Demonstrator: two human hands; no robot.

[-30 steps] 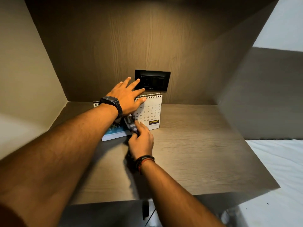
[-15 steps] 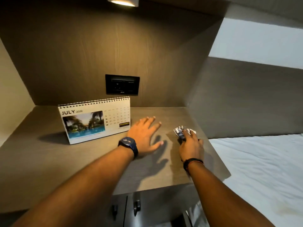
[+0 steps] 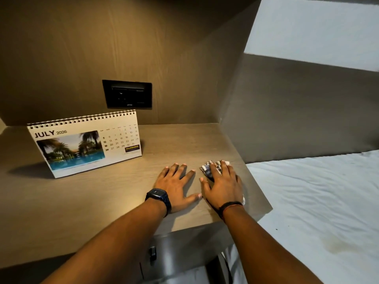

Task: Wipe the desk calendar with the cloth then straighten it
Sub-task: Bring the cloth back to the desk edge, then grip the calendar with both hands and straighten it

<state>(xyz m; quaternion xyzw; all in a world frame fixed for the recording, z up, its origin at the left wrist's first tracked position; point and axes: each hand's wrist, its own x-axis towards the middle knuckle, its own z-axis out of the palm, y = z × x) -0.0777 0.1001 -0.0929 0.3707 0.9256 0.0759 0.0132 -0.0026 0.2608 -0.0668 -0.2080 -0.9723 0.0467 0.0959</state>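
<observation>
The white spiral-bound desk calendar (image 3: pixel 86 143) stands upright on the wooden desk (image 3: pixel 82 201) at the left, showing July with a pool photo, slightly angled to the back wall. My left hand (image 3: pixel 176 186) lies flat on the desk with fingers spread, well to the right of the calendar and holding nothing. Beside it my right hand (image 3: pixel 222 186) lies flat over a patterned cloth (image 3: pixel 210 168), which sticks out under the fingertips near the desk's right edge.
A black socket panel (image 3: pixel 127 94) sits in the wooden back wall above the calendar. A side panel (image 3: pixel 287 109) closes the desk's right. A bed with a white sheet (image 3: pixel 320 212) lies to the right. Drawer handles (image 3: pixel 152 254) show under the front edge.
A second ago both hands were on the calendar. They have since pulled away to the right and now rest flat on the desk, the right one over the cloth. The calendar stands untouched.
</observation>
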